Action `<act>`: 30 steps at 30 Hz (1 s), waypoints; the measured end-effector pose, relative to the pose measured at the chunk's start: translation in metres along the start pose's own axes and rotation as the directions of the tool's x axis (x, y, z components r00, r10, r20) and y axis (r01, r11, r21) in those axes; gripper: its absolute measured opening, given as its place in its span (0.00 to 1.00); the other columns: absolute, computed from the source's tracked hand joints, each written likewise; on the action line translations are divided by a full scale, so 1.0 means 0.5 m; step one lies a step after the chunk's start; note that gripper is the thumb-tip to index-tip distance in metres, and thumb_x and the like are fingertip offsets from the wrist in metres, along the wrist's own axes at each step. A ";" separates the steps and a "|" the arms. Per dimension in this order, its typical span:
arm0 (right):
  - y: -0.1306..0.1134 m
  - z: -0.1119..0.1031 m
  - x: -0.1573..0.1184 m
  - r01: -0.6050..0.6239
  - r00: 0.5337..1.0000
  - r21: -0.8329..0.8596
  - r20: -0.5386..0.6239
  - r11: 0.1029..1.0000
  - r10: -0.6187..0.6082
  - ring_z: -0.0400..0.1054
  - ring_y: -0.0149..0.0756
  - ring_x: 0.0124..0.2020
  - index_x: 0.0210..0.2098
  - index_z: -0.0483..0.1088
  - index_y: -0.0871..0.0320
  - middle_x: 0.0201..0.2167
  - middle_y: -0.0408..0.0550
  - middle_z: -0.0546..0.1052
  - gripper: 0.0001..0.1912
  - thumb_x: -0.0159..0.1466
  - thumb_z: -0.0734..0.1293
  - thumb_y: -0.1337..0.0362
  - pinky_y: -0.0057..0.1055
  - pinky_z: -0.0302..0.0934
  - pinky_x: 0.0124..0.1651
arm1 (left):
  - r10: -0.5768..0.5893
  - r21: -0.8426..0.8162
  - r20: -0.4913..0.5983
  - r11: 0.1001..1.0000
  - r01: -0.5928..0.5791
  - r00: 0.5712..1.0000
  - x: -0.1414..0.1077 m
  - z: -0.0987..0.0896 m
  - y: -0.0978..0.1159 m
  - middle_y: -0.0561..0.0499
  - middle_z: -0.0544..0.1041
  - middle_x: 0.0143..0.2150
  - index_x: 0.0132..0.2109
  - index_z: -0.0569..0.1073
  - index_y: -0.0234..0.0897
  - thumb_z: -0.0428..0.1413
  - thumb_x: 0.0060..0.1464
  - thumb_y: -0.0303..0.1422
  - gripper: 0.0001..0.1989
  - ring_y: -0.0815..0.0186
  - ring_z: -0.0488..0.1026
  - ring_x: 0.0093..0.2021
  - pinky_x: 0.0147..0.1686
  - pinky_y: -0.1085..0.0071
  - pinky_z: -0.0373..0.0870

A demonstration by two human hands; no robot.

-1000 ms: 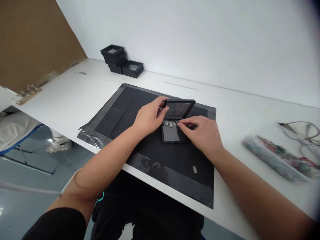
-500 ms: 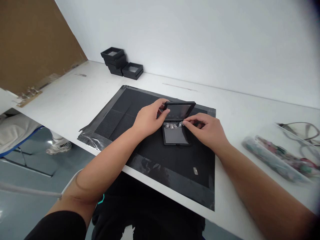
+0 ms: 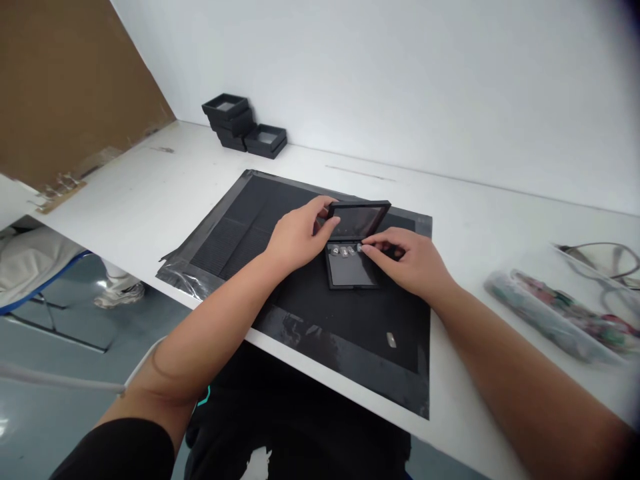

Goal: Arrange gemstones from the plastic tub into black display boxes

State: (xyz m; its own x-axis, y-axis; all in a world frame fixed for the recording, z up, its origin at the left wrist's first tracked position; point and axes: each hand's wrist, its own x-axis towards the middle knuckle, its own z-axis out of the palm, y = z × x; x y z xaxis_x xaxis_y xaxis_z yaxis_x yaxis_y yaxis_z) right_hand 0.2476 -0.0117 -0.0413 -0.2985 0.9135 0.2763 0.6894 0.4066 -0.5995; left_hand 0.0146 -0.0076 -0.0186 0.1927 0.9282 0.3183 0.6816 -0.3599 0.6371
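A black hinged case (image 3: pixel 353 269) lies open on the black mat (image 3: pixel 310 300). Its lid (image 3: pixel 357 221), with a clear window, is tilted up, and my left hand (image 3: pixel 305 230) grips the lid's left edge between thumb and fingers. Several small clear pieces (image 3: pixel 344 252) sit in a row along the back of the case's base. My right hand (image 3: pixel 407 257) pinches a small clear piece at the right end of that row; the fingertips mostly cover it. A loose small clear piece (image 3: pixel 391 340) rests on the mat, nearer to me.
Black frame-like boxes (image 3: pixel 231 123) are stacked by the wall, with a shorter stack (image 3: pixel 267 140) beside them. At the right stands a clear container (image 3: pixel 565 313) of colourful items, near a pair of glasses (image 3: pixel 607 260). The table's front edge (image 3: pixel 320 373) runs below the mat.
My right fingertips have moved slightly left along the row of pieces. My left hand still holds the lid up.
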 end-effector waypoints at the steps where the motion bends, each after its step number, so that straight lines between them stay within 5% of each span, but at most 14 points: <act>1: 0.001 -0.001 0.000 -0.002 1.000 0.012 0.001 1.000 0.002 0.71 0.37 0.31 0.37 0.80 0.53 0.32 0.46 0.79 0.10 0.63 0.68 0.56 0.34 0.61 0.32 | -0.004 0.002 -0.001 1.000 0.004 1.000 0.000 0.000 0.000 0.50 0.80 0.45 0.56 0.71 0.40 0.54 0.62 0.36 0.16 0.66 0.77 0.38 0.44 0.67 0.72; 10: 0.007 -0.003 -0.002 -0.106 0.994 0.035 0.021 0.994 0.106 0.64 0.33 0.23 0.37 0.80 0.52 0.25 0.44 0.78 0.11 0.61 0.69 0.54 0.32 0.58 0.28 | 0.028 -0.050 0.003 0.998 -0.028 1.000 0.000 0.002 -0.006 0.49 0.80 0.46 0.56 0.70 0.39 0.54 0.62 0.35 0.16 0.65 0.77 0.41 0.48 0.65 0.73; 17: -0.016 -0.009 0.000 -0.209 0.978 0.029 0.001 0.978 0.209 0.62 0.33 0.21 0.26 0.77 0.54 0.18 0.42 0.72 0.12 0.57 0.72 0.52 0.32 0.55 0.26 | 0.034 -0.029 0.001 0.999 -0.034 0.999 -0.001 -0.001 -0.003 0.50 0.81 0.46 0.55 0.71 0.40 0.54 0.62 0.36 0.16 0.66 0.77 0.40 0.46 0.67 0.73; 30: -0.058 0.020 -0.013 -0.315 0.943 -0.065 -0.132 0.947 0.305 0.69 0.40 0.24 0.22 0.72 0.54 0.20 0.46 0.75 0.15 0.58 0.70 0.50 0.35 0.57 0.27 | 0.018 0.002 -0.001 1.000 -0.018 1.000 -0.001 -0.001 0.003 0.50 0.80 0.46 0.56 0.70 0.40 0.54 0.62 0.36 0.17 0.66 0.76 0.38 0.44 0.67 0.72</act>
State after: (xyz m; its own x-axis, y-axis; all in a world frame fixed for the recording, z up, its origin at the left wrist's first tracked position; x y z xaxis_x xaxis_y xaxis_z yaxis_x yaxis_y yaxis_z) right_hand 0.2229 -0.0291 -0.0332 0.0158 0.9841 0.1769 0.7894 0.0963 -0.6063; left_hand 0.0152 -0.0085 -0.0177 0.2043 0.9214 0.3305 0.6793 -0.3765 0.6299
